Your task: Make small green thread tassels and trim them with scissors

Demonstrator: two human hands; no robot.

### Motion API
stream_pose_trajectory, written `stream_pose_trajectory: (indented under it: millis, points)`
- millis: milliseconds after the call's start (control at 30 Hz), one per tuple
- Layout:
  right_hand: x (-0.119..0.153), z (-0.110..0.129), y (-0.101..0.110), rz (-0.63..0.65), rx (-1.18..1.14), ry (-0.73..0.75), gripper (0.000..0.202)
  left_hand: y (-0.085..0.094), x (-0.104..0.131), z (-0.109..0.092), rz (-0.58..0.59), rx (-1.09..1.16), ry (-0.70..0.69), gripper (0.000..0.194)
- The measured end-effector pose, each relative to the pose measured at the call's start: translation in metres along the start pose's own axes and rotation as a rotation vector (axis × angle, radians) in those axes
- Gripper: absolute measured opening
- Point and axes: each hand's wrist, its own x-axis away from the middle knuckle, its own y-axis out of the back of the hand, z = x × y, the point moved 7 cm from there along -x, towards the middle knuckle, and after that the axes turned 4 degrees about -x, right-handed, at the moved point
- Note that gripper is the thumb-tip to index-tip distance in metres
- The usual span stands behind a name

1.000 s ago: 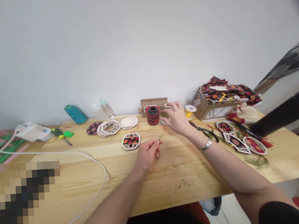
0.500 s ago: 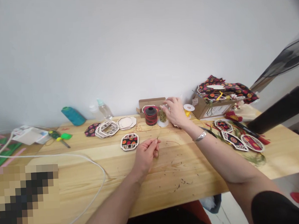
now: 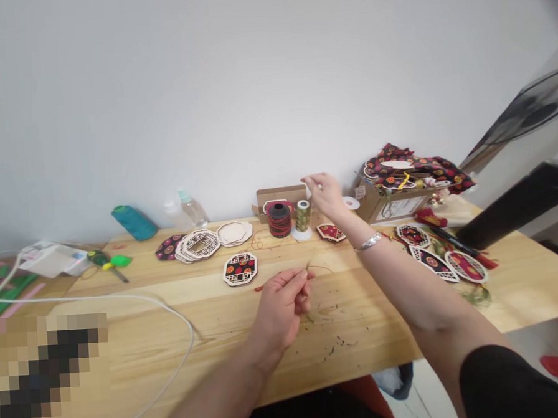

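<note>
From the head camera, here's the left hand low over the middle of the counter, thumb and forefinger pressed together, and yes, there's a wisp of greenish-gold thread poking up out of that pinch. The other fingers are curled in underneath. Over to the right hand: arm at full stretch, wrist bent, a silver bracelet around it, hand up off the counter near the back. Its fingers are gathered towards the tips with little gap showing; whether a strand runs between them is too fine to tell.

Just left of that hand stands the gold spool, upright on a white base, and right beside it the fatter red-and-black spool. An open cardboard box sits behind the pair. Under the right forearm, a patterned fan-shaped piece lies partly covered, and a white-rimmed spool peeks out behind the wrist.

Back to the left hand: up and to its left lies a framed floral piece, flat and well within view, with a stack of lattice frames beyond it. Dark snippets dot the wood to the right of the left hand.
</note>
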Motion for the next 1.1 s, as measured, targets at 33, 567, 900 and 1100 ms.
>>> stream_pose_trajectory:
  millis: [33, 567, 900, 1100]
  points:
    - [-0.005, 0.0, 0.007, -0.029, -0.032, -0.007, 0.03, 0.0, 0.003, 0.001, 0.004, -0.002, 0.023, 0.024]
    - [0.045, 0.118, 0.165, 0.034, -0.581, -0.014, 0.025, 0.043, 0.059, 0.015, 0.02, -0.153, 0.145, 0.02]
    - [0.136, 0.0, 0.113, 0.856, 0.852, -0.05, 0.036, 0.048, 0.045, 0.022, -0.018, -0.15, 0.13, 0.019]
    - [0.145, 0.066, 0.077, 0.612, 0.068, 0.118, 0.027, 0.031, 0.04, 0.022, 0.013, -0.23, 0.12, 0.019]
